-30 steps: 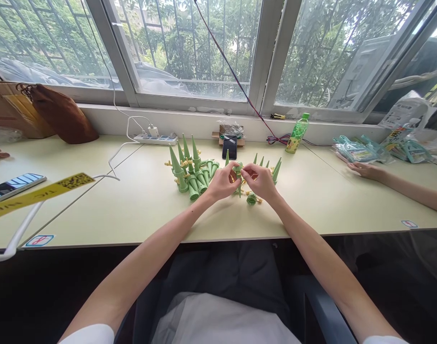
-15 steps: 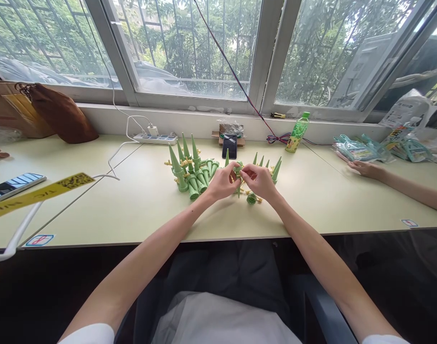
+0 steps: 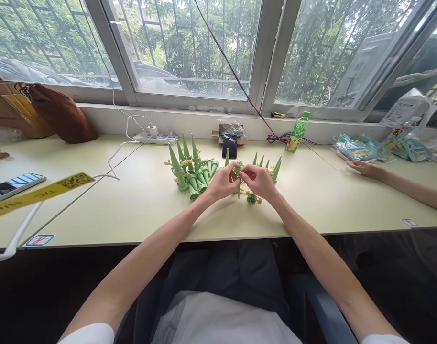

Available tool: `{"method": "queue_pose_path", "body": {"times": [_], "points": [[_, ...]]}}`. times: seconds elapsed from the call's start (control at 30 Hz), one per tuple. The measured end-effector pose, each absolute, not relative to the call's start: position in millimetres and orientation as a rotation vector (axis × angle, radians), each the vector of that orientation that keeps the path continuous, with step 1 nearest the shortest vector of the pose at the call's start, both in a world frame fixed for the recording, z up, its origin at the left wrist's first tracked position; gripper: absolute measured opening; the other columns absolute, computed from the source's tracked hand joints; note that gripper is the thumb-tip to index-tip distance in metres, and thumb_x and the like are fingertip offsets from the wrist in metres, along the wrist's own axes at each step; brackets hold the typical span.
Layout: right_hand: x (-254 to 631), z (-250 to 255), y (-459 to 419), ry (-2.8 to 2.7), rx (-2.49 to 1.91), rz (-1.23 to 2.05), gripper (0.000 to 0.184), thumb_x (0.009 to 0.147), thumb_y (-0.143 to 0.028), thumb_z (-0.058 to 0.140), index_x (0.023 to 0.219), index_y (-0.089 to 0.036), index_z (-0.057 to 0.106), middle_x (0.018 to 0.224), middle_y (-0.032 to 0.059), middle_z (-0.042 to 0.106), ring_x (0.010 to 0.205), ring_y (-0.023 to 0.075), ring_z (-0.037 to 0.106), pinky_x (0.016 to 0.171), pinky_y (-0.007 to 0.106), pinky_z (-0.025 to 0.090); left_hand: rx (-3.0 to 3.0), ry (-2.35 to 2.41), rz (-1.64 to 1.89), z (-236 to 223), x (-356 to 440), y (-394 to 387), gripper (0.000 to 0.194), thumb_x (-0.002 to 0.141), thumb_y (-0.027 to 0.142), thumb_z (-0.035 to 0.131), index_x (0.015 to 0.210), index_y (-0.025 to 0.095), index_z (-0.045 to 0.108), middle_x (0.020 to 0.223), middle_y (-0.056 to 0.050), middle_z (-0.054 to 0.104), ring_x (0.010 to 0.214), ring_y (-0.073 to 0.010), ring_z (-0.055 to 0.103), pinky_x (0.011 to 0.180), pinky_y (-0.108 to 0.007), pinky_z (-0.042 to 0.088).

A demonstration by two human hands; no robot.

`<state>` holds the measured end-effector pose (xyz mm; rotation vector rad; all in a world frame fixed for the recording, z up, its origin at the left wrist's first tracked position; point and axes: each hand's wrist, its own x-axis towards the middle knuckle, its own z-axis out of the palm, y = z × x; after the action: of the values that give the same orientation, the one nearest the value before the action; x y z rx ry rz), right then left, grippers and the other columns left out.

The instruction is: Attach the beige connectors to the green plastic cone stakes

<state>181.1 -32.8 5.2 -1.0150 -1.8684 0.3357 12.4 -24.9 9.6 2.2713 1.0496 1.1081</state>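
Observation:
Close together over the table, my two hands work on one green plastic watering spike [image 3: 238, 190], its point hanging down. My left hand [image 3: 223, 183] is closed around its upper part. My right hand [image 3: 260, 181] pinches at its side with thumb and forefinger; whatever small part sits between those fingertips is hidden. To the left stand several upright green spikes [image 3: 175, 165] with yellow valves, and more lie on their sides [image 3: 193, 188] in front. Behind my right hand, more green spike tips [image 3: 276, 168] point up. Below it lies a green spike [image 3: 251, 198], open end toward me, beside yellow pieces.
A dark phone [image 3: 229, 145] leans on a small box at the back. A green drink bottle [image 3: 298, 132] stands near the window, and a power strip [image 3: 156, 138] lies left. At right, another person's hand [image 3: 365, 168] rests near bagged items [image 3: 360, 147]. A yellow tag [image 3: 42, 195] hangs at left.

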Motion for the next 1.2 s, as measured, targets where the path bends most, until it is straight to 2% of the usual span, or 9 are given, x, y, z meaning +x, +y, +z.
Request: {"method": "queue_pose_path", "body": {"times": [1.2], "points": [[182.5, 5.3, -32.2, -1.892, -1.022, 0.363, 0.02, 0.087, -0.032, 0.056, 0.075, -0.018, 0.061, 0.065, 0.0008, 0.061, 0.056, 0.0117, 0.048, 0.056, 0.025, 0.037, 2.278, 1.047, 1.098, 9.8, 13.2, -24.9, 0.03, 0.08, 0.023, 0.057, 0.109, 0.018, 0.056, 0.065, 0.004, 0.059, 0.058, -0.0106, 0.054, 0.056, -0.022, 0.041]]}}
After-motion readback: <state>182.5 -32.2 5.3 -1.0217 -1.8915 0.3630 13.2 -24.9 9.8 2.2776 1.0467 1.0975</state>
